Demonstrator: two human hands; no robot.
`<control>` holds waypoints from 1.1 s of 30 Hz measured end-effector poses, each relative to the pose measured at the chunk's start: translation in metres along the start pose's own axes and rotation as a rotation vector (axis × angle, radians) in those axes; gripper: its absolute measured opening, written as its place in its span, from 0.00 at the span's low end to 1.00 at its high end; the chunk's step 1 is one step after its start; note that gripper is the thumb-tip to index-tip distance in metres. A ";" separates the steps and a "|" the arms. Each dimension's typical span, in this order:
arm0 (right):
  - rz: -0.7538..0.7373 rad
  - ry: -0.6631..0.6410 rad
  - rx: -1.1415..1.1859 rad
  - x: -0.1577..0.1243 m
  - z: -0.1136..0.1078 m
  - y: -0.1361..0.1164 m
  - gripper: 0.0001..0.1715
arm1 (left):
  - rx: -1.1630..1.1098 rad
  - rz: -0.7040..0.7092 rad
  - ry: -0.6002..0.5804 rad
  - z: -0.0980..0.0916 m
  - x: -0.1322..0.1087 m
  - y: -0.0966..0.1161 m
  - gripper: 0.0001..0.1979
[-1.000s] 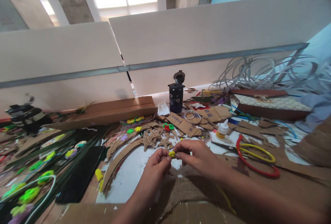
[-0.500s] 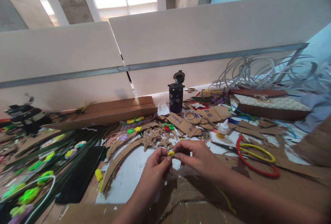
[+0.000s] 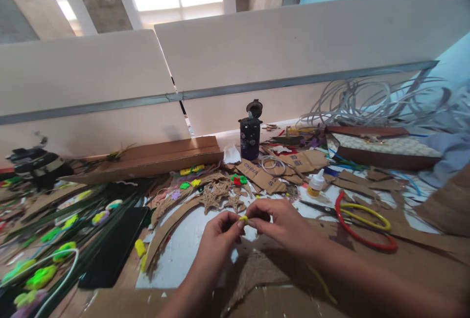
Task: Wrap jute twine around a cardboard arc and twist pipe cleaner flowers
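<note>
The small yellow piece [image 3: 243, 218] is between the two hands, in front of the person and over the pale bench [image 3: 179, 254]. Taking it as the hub of a clock, with 12 straight ahead, the left hand [image 3: 222, 235] comes in from 8 and the right hand [image 3: 275, 220] from 3. So small a piece probably calls for fingertip work: one hand best serves as a steady anchor while the other makes slight, even turns or presses, since a hard squeeze could flatten it. Keeping the fingertips to its edges would leave more of it in sight.

Each grip is narrow. The left thumb and fingers meet on the piece from one side, the right ones from the other, with almost no gap; the fingers cover much of it, so its exact shape cannot be told.

Around it, a twine star [image 3: 211, 198] lies at 10 o'clock, a glue bottle [image 3: 316, 183] stands at 2, and a loose yellow strand [image 3: 325, 288] trails at 4. The scissors [image 3: 340, 220] lie at 3, blades pointing toward the right hand, so the wrist would do well to stay clear of them.
</note>
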State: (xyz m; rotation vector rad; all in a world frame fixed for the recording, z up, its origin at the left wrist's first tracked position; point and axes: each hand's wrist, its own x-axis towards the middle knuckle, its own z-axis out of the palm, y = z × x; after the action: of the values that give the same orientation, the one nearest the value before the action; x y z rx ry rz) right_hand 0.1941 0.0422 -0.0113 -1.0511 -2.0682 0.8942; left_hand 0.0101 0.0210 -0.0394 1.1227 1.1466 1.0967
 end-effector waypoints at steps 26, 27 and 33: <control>-0.170 0.003 -0.322 -0.001 -0.004 0.001 0.02 | -0.073 -0.018 0.019 0.003 -0.002 0.008 0.18; -0.186 0.011 -0.370 -0.002 -0.004 0.001 0.02 | -0.083 -0.017 0.024 0.003 -0.002 0.007 0.18; -0.164 0.059 -0.384 -0.006 -0.003 -0.004 0.06 | -0.185 -0.055 0.021 0.004 -0.004 0.004 0.17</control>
State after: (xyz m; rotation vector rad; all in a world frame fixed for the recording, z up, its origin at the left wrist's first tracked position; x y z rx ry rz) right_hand 0.1974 0.0362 -0.0084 -1.0639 -2.2901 0.3868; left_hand 0.0139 0.0168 -0.0351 0.9324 1.0626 1.1491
